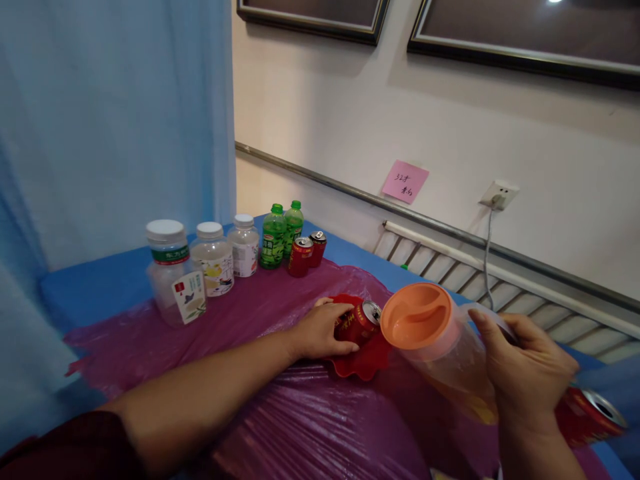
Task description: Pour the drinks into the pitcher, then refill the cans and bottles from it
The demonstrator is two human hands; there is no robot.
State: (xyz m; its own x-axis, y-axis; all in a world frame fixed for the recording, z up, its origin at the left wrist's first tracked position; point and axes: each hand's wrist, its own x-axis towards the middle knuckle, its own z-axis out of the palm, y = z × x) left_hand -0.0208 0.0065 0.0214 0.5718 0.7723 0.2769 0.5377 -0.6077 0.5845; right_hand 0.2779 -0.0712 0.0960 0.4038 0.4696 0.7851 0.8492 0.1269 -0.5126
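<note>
We saw a blue curtain at the left, three white-capped jars near two green bottles, and a pink note on the wall just above a metal rail, beside a socket.

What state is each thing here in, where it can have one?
Left hand: gripping red can
Right hand: gripping pitcher
Pitcher: tilted, orange lid on, part-filled
Three plastic jars: lids on
Two green bottles: capped
Four red cans: whether opened, unclear
Plug: in socket

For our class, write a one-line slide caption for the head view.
Left hand grips a red can while the right hand holds a translucent pitcher, its orange lid close to the can.
</note>
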